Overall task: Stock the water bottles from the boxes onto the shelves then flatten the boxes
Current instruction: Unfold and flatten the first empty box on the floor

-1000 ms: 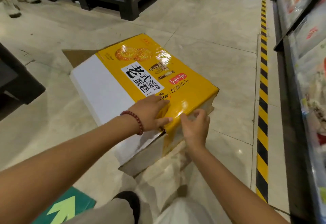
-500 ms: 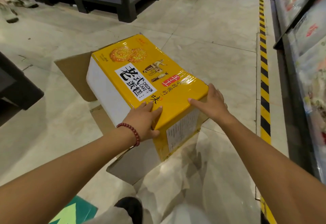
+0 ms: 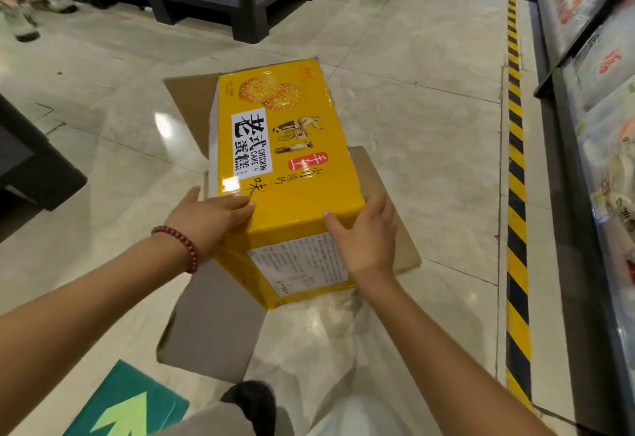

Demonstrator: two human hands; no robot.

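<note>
Both hands, left hand (image 3: 209, 219) and right hand (image 3: 367, 232), press spread fingers on the yellow box (image 3: 288, 167) at mid-frame; it may skid on its loose flaps (image 3: 213, 325).

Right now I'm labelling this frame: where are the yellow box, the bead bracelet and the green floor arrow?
yellow box (image 3: 292, 147): head view, top face.
bead bracelet (image 3: 187, 246): head view, beads.
green floor arrow (image 3: 118, 416): head view, arrowhead.

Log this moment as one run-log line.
stage: flattening | yellow box: on floor, flaps splayed | left hand: on near left corner | right hand: on near right corner | bottles: none visible
</note>
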